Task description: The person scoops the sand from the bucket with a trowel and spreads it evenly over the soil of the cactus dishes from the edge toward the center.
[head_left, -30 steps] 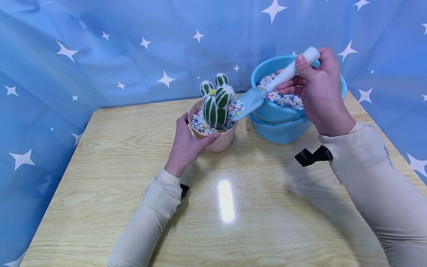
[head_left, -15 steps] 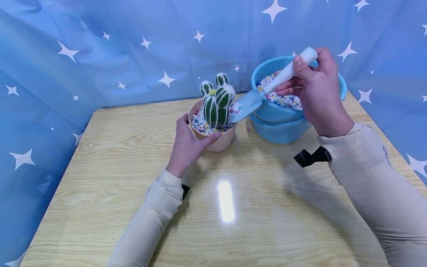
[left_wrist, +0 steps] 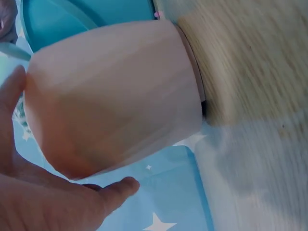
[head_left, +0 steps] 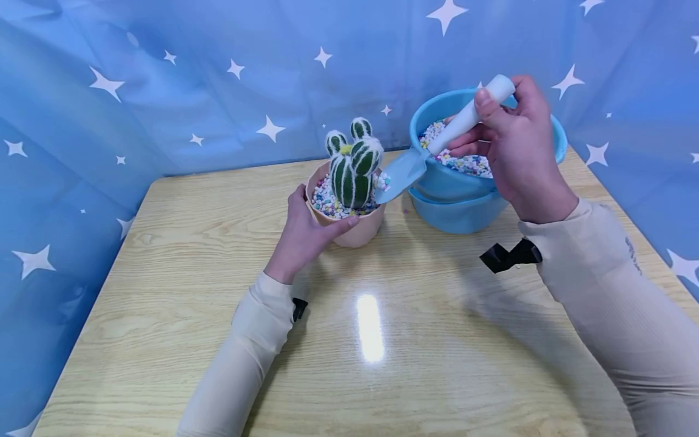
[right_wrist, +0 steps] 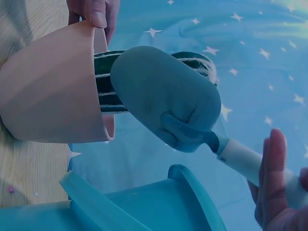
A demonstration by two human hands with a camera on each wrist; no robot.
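In the head view a green toy cactus [head_left: 351,179] with white fuzzy stripes stands in a pinkish pot [head_left: 357,235], set in multicoloured pebbles [head_left: 327,200]. My left hand [head_left: 306,232] grips the pot's near left side, thumb along the rim. My right hand [head_left: 516,142] holds a small blue shovel by its pale handle [head_left: 464,124]. The shovel's blade [head_left: 403,175] tilts down over the pot's right rim with a few pebbles near its tip. Seen from the right wrist, the blade's underside [right_wrist: 163,91] hides part of the cactus.
Right of the pot are stacked blue basins [head_left: 459,212], the upper one partly filled with pebbles [head_left: 469,165]. They stand on a wood-grain table [head_left: 218,243]. A blue star-printed curtain [head_left: 218,91] hangs behind. A stray pink pebble [right_wrist: 10,189] lies on the table.
The shovel has shifted slightly left, and the pebbles on its blade have dwindled to a few near the tip. My left hand keeps its hold on the pot.
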